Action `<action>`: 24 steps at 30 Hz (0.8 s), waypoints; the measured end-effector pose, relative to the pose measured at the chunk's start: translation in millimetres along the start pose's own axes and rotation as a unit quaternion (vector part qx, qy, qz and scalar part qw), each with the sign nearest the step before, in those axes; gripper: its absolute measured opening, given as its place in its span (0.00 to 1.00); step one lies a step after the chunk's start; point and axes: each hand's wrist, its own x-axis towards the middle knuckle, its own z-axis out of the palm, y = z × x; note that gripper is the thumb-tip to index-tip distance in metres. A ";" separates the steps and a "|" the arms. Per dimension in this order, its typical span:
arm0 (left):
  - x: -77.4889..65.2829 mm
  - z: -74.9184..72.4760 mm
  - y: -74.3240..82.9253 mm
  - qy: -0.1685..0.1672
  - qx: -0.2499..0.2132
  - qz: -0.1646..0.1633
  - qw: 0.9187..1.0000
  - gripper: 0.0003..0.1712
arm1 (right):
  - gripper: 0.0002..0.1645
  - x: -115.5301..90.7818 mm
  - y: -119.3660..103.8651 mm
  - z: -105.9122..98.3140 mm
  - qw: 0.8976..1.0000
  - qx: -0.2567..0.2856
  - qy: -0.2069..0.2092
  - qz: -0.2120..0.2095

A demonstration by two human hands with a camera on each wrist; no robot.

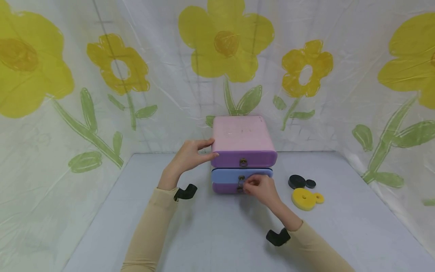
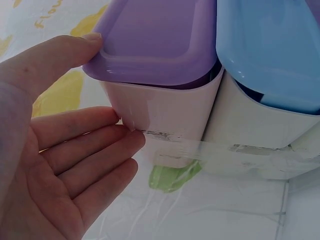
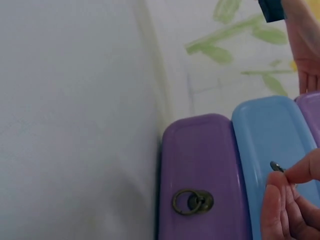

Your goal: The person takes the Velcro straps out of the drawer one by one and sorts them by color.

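A small drawer chest [image 1: 242, 132] stands in three tiers, with a pink top and drawer fronts of purple, blue and purple. With thumb and fingertips my right hand [image 1: 261, 189] pinches the metal ring pull [image 3: 276, 166] of the middle, blue drawer [image 1: 222, 175]; the fingers cover most of the ring. At the chest's left side, my left hand [image 1: 186, 160] has its thumb on the edge of the top purple drawer front [image 2: 160, 37], while its extended fingers reach the pink side wall [image 2: 155, 107]. Below, the bottom purple drawer [image 3: 200, 150] has its own ring pull [image 3: 185, 202] hanging free.
Right of the chest lie a large black disc [image 1: 296, 181] and a small black disc [image 1: 310, 184]. In front of them are a large yellow disc [image 1: 303, 199] and a small yellow disc [image 1: 318, 198]. A flower-printed curtain [image 1: 163, 124] rises behind the white table [image 1: 210, 234].
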 end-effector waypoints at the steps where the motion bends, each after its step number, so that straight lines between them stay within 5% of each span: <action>1: 0.2 0.1 -0.1 0.000 -0.001 0.000 1.000 0.38 | 0.03 1.0 0.5 0.1 1.000 0.003 0.000 -0.001; 24: -0.7 -0.3 0.4 -0.004 -0.011 -0.004 1.000 0.37 | 0.05 7.2 -2.9 1.8 0.999 0.027 0.002 0.024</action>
